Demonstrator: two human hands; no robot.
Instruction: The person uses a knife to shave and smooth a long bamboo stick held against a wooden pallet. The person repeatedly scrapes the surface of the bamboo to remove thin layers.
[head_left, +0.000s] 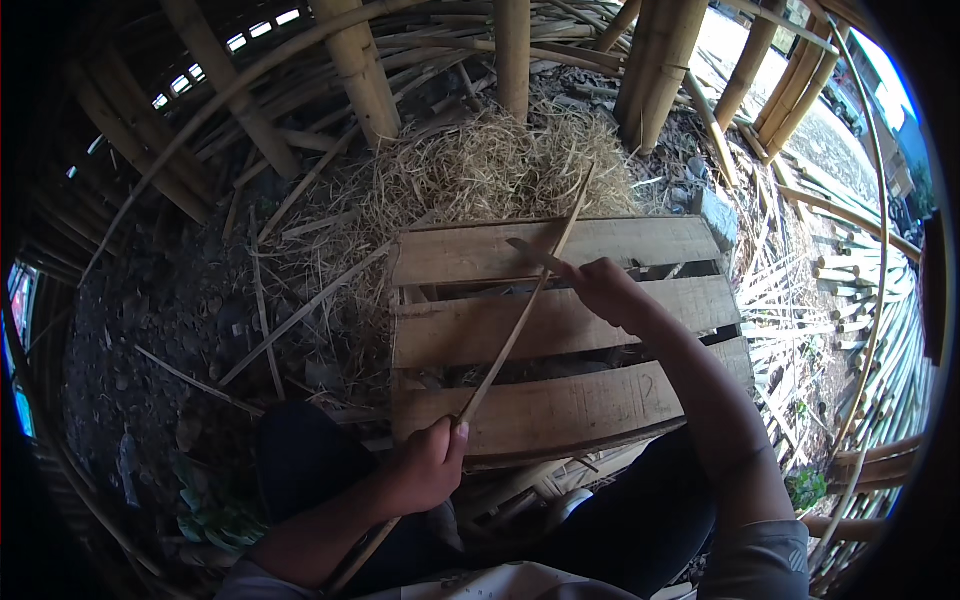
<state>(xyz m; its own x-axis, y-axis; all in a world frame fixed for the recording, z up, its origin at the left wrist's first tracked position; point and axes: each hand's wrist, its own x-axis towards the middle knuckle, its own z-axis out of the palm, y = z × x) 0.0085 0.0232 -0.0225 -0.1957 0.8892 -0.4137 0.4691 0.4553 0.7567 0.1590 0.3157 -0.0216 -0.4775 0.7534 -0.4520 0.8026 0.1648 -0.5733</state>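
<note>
My left hand [428,465] is closed around a long, thin bamboo strip [520,328] near the front edge of a slatted wooden bench [590,325]. From that grip the strip slants up and away over the slats, and its lower end runs back beneath my left forearm. Over the bench's far half, my right hand [608,292] is wrapped round the handle of a knife [540,258]. The blade points left and crosses the strip, seemingly touching it. The fingers hide the knife's handle.
A heap of pale bamboo shavings [500,170] lies behind the bench. Upright bamboo posts [513,60] stand beyond it. Many cut bamboo poles [870,360] are piled at the right. Dark littered soil [170,320] covers the left, and a grey block [716,215] sits by the bench's far right corner.
</note>
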